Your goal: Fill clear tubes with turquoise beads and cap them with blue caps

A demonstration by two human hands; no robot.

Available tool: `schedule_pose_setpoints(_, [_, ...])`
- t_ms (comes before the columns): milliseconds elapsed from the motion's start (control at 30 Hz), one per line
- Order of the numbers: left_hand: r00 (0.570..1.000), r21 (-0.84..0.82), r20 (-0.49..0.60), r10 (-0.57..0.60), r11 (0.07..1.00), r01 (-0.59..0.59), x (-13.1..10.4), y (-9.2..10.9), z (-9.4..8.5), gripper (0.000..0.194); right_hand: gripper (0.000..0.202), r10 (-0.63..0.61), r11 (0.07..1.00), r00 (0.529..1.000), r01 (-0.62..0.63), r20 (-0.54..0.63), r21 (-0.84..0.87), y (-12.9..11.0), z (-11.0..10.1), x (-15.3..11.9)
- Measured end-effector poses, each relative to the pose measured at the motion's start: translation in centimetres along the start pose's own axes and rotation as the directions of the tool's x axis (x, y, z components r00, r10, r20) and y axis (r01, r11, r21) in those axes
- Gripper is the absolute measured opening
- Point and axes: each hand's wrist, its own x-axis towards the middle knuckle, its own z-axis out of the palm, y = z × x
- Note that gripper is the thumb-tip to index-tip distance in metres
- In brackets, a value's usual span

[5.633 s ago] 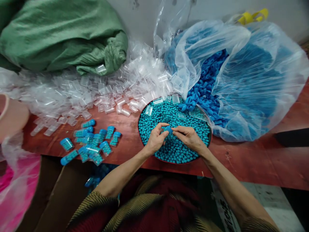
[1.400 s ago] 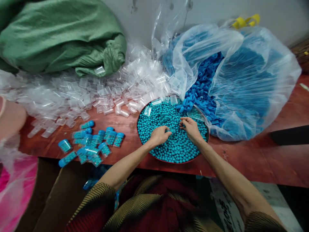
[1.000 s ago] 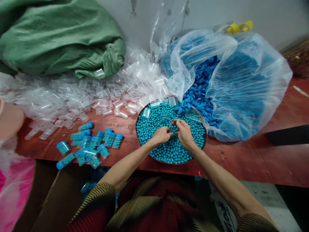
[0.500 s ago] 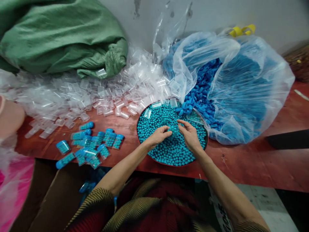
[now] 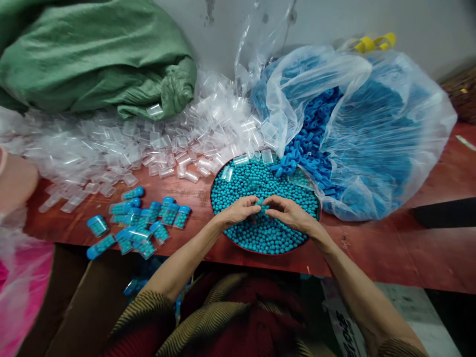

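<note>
Over a round basin (image 5: 314, 218) of turquoise beads (image 5: 267, 238), my two hands meet at a small clear plastic tube (image 5: 262, 206) that shows beads inside. My left hand (image 5: 240, 210) grips its left side between thumb and fingers. The thumb and fingertips of my right hand (image 5: 288, 212) close on the tube's right end; whether a bead or cap is also in them is hidden. A few clear empty tubes (image 5: 226, 173) lie on the beads at the back of the basin. Blue caps (image 5: 288, 161) spill over its back right rim.
Filled, blue-capped tubes (image 5: 139, 233) lie on the red table (image 5: 201, 208) at left. Behind spreads a heap of clear tubes (image 5: 178, 144) beneath a green sack (image 5: 96, 59). A clear bag (image 5: 383, 144) of blue caps stands right. A pink tub (image 5: 17, 178) sits far left.
My right hand has moved down and left from above the beads, and its fingers have closed at the tube. My left hand has shifted slightly left and down, still holding the tube.
</note>
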Motion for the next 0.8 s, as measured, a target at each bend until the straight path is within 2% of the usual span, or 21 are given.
schedule_pose_setpoints(67, [1.000,0.021,0.017,-0.006,1.000,0.006,0.0,0.0,-0.2,0.041,0.020,0.037,0.997,0.997,-0.041,0.062,0.061,0.0,-0.3,0.0])
schedule_pose_setpoints(133, [1.000,0.008,0.023,-0.010,1.000,0.009,0.0,-0.1,-0.3,0.041,0.021,0.105,0.984,0.991,-0.115,0.077,0.135,0.0,-0.5,0.0])
schedule_pose_setpoints(200, [1.000,-0.001,0.020,-0.013,1.000,0.013,-0.1,-0.2,-0.4,0.042,0.020,0.141,0.978,0.985,-0.154,0.099,0.138,0.0,-0.8,0.0])
schedule_pose_setpoints(300, [1.000,-0.009,0.000,-0.017,1.000,0.017,-0.3,-0.5,-0.5,0.043,0.019,0.106,0.994,0.980,-0.099,0.170,-0.048,0.0,-1.7,0.4])
schedule_pose_setpoints(367, [0.999,-0.018,-0.027,-0.017,1.000,0.016,-0.4,-0.7,-0.6,0.044,0.019,0.074,0.984,0.982,-0.044,0.174,-0.172,-0.1,-2.3,1.1])
schedule_pose_setpoints(433, [0.998,-0.015,-0.054,-0.017,1.000,0.016,-0.5,-0.9,-0.8,0.045,0.018,0.058,0.963,0.997,-0.044,0.045,-0.265,0.0,-2.8,2.3])
schedule_pose_setpoints(467, [0.998,-0.014,-0.066,-0.017,1.000,0.016,-0.4,-1.0,-0.8,0.044,0.019,0.059,0.943,0.995,-0.081,-0.079,-0.323,0.1,-3.0,3.1])
schedule_pose_setpoints(500, [0.997,-0.015,-0.076,-0.016,1.000,0.015,-0.4,-1.1,-0.9,0.044,0.022,0.060,0.910,0.971,-0.148,-0.230,-0.388,0.3,-3.2,3.9])
schedule_pose_setpoints(567, [0.996,-0.030,-0.090,-0.006,1.000,0.003,-0.3,-1.3,-1.0,0.043,0.033,0.043,0.798,0.860,-0.336,-0.508,-0.500,0.8,-3.4,5.8])
schedule_pose_setpoints(600, [0.996,-0.042,-0.092,0.000,0.999,-0.004,-0.3,-1.3,-1.0,0.044,0.040,0.031,0.729,0.806,-0.422,-0.591,-0.538,1.1,-3.5,6.6])
schedule_pose_setpoints(633, [0.996,-0.056,-0.091,0.006,0.998,-0.011,-0.3,-1.4,-1.0,0.045,0.044,0.023,0.664,0.775,-0.485,-0.632,-0.570,1.3,-3.5,7.4])
schedule_pose_setpoints(667, [0.996,-0.072,-0.085,0.010,0.997,-0.016,-0.3,-1.4,-1.0,0.047,0.046,0.022,0.610,0.769,-0.517,-0.639,-0.601,1.6,-3.5,8.0])
schedule_pose_setpoints(800, [0.999,-0.148,-0.047,0.002,0.989,-0.009,-0.7,-1.3,-1.0,0.053,0.033,0.033,0.501,0.829,-0.498,-0.559,-0.708,2.4,-3.2,8.3])
